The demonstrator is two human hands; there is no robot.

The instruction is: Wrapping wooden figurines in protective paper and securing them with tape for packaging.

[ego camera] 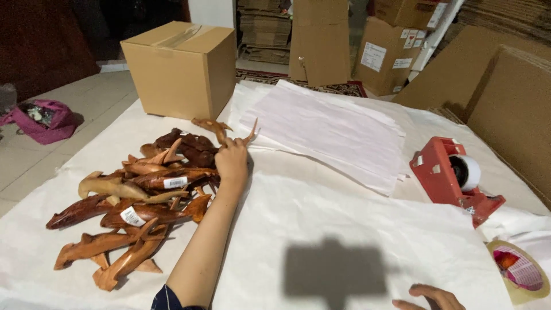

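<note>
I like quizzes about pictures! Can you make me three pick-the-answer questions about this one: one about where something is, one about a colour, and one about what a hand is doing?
1. Where is the closed cardboard box?
A. behind the pile of wooden fish carvings
B. on the tape dispenser
C. under the white paper sheets

2. What colour is the tape dispenser?
A. blue
B. red
C. green

3. What is the left hand doing?
A. resting flat
B. holding tape
C. gripping a carving

Answers: 1 A, the box stands beyond the pile. 2 B, its body is red. 3 C, the fingers close around a carving at the pile's edge.
</note>
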